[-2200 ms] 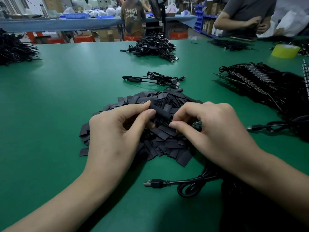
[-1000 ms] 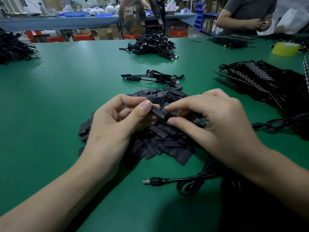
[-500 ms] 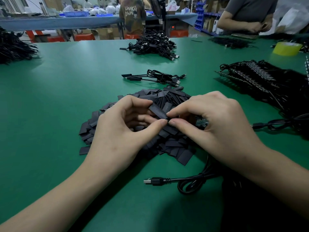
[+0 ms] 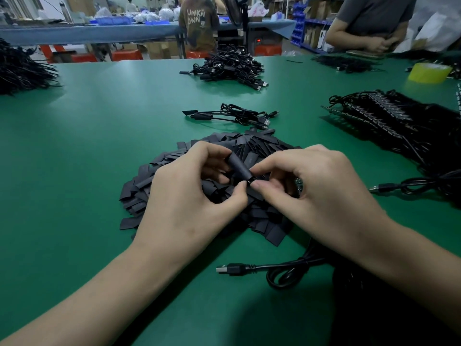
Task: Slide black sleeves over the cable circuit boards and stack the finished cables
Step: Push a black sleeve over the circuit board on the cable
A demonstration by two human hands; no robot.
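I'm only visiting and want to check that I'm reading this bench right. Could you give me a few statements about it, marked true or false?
1. The left hand pinches a black sleeve above the pile of sleeves. True.
2. The right hand lies flat and idle on the table. False: its fingers curl round a green circuit board at the sleeve's end.
3. A yellow tape roll sits at the far right. True.
4. The table top is red. False: it is green.
5. A USB plug lies unheld on the near side of the pile. True.
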